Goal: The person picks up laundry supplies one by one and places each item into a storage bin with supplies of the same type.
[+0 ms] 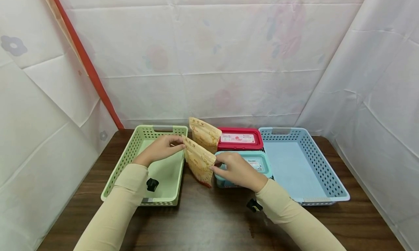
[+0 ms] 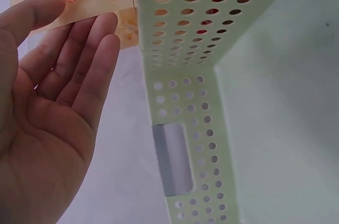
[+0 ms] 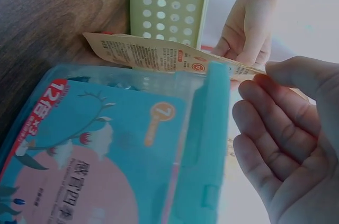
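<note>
A pale yellow packet with printed branches (image 1: 198,163) stands tilted on the table between the green basket and the teal box. My left hand (image 1: 162,149) pinches its upper left corner between thumb and fingers. At its upper right corner, my right hand (image 1: 238,171) pinches the edge; the right wrist view shows the thumb and index finger (image 3: 275,89) there. Just behind stands a second, similar packet (image 1: 203,134), partly covered by the first. Beside my right hand sits the teal-lidded box (image 1: 263,163), its blue printed side (image 3: 100,123) filling much of the right wrist view.
The green perforated basket (image 1: 181,178) lies under my left forearm, left of the packets. A red-lidded box (image 1: 240,146) stands behind the teal one. To the right is a light blue basket (image 1: 291,160). Brown tabletop (image 1: 209,222) shows in front; white cloth (image 1: 229,43) hangs behind.
</note>
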`<state>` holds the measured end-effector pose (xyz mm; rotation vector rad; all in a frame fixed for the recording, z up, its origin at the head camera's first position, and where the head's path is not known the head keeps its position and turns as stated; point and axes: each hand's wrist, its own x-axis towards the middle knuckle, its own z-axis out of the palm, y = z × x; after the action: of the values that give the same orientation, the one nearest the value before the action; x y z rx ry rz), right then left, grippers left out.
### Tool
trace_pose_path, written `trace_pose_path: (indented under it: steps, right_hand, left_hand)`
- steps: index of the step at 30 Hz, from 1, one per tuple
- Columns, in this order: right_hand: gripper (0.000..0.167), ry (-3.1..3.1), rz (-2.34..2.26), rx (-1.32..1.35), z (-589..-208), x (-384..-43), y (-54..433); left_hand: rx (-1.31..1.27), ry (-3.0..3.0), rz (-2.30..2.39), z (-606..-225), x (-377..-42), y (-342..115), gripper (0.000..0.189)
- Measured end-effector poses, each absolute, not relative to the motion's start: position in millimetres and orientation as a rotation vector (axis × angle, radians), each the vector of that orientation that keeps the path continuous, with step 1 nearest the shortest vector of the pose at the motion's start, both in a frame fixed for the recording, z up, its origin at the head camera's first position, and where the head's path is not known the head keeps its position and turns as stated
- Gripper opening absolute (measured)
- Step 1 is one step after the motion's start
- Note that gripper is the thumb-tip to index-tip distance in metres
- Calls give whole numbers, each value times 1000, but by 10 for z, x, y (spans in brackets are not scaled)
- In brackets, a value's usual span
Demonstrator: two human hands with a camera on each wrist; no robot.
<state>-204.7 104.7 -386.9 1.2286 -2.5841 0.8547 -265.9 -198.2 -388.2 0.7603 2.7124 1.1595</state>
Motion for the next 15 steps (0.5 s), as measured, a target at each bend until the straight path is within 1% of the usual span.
trace_pose_path:
  steps: [4,10,15]
  right_hand:
    - [12,-2530,907,1226,-3844,-2050,1052]
    - [10,-2479,981,1208,-3839,-2060,1049]
    - [10,-2402,1025,1207,-3843,-2065,1056]
  left_hand:
    - [743,2734,1224,-3855,-2646,-1989,16]
    - [691,2739,1324,-3802,-2608,-1981,26]
    - [671,2752,1379,-3797,-2604,-1977,28]
